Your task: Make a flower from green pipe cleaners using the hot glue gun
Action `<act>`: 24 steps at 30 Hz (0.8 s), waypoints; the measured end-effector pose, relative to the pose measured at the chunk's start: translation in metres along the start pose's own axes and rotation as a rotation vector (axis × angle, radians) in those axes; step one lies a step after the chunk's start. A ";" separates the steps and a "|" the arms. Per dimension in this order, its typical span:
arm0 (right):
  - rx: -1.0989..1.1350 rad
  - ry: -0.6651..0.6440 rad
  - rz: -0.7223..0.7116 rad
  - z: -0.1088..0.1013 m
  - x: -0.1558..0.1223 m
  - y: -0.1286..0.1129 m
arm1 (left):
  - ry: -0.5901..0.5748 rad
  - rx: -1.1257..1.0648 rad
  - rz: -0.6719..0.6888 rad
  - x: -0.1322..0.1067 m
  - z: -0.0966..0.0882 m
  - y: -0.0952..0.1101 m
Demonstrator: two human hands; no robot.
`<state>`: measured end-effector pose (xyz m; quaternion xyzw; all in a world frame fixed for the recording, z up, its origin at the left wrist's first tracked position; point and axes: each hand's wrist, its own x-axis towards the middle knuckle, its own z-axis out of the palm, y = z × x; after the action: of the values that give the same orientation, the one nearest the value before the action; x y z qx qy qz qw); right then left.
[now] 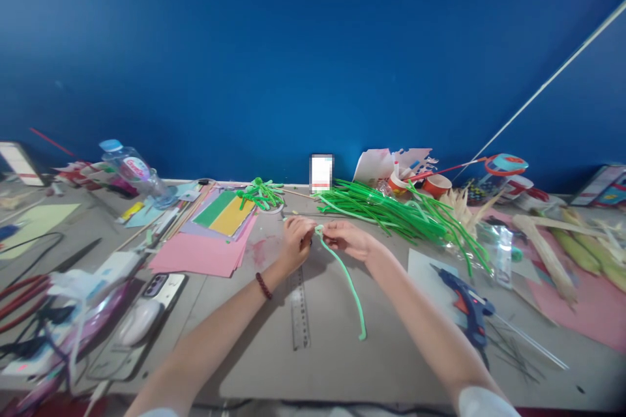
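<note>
Between both hands is a light green pipe cleaner (348, 273), its upper end bent into a small loop and its long tail hanging down toward me. My left hand (297, 240) has its fingers closed at the left side of the loop. On the other side, my right hand (348, 238) pinches the pipe cleaner with thumb and finger. A clear ruler (300, 313) lies on the table below my left hand. Behind my right hand spreads a pile of green pipe cleaners (391, 208).
Left of my hands lie pink paper (205, 259), coloured sheets (225, 214), a phone (169, 287) and a mouse (141, 322). A bottle (132, 166) stands further back. To the right are a blue glue gun (467, 306), corn husks (548, 260) and an orange cup (437, 186).
</note>
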<state>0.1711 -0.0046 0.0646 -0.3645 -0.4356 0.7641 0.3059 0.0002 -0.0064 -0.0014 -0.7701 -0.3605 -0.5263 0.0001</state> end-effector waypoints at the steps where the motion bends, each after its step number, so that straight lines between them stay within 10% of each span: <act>1: -0.021 0.004 -0.004 0.000 0.000 0.000 | 0.003 0.014 0.004 0.000 -0.001 0.000; 12: -0.979 0.370 -0.616 -0.002 -0.003 -0.002 | -0.067 0.271 0.022 0.001 -0.004 0.009; 24: -1.647 0.337 -0.433 0.005 -0.006 -0.002 | -0.144 0.351 0.071 0.003 -0.005 0.020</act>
<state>0.1708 -0.0111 0.0695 -0.4874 -0.8586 0.0664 0.1440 0.0078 -0.0217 0.0107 -0.8063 -0.4181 -0.3985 0.1271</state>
